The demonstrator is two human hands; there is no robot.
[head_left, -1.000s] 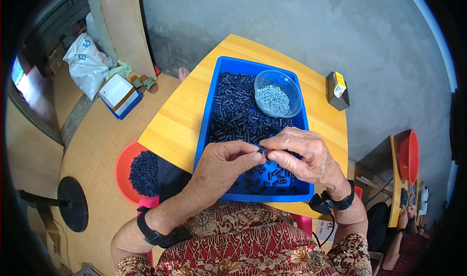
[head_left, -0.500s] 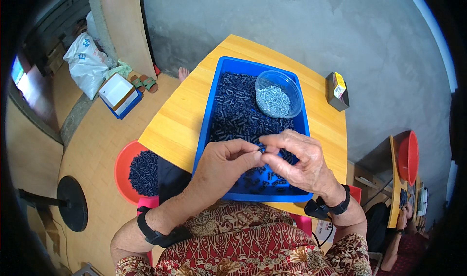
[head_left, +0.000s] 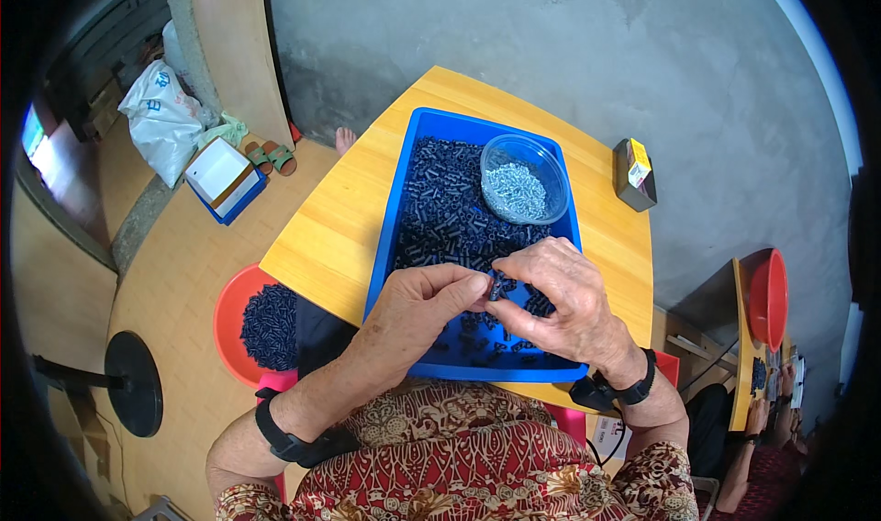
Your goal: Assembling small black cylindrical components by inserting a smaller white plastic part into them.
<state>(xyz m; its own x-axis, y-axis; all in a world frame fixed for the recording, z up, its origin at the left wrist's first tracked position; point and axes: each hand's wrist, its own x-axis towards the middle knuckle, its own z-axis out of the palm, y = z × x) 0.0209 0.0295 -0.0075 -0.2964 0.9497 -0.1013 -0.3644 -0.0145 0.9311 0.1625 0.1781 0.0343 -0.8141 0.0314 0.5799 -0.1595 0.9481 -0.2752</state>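
Observation:
A small black cylindrical plastic part (head_left: 496, 287) is pinched between my two hands, above the near half of a blue tray (head_left: 389, 211). My left hand (head_left: 418, 314) grips it with thumb and forefinger. My right hand (head_left: 571, 302) has thumb and forefinger closing around it from the other side. Loose black plastic parts (head_left: 445, 186) of the same sort fill much of the tray, thinner at the near end. At its far right corner sits a round clear tub (head_left: 521, 145) with small silvery metal pieces (head_left: 516, 192), perhaps screws or pins.
The tray lies on a yellow wooden table (head_left: 321, 223). A dark box (head_left: 637, 183) stands at its right edge, by the grey wall. Down on the left is a red basin (head_left: 227, 324) of black parts. Another person's hand (head_left: 758, 414) shows at a far-right table.
My right thumb and forefinger have spread wider around the black part, which now stands more upright and shows more clearly. My left hand has stayed almost in place.

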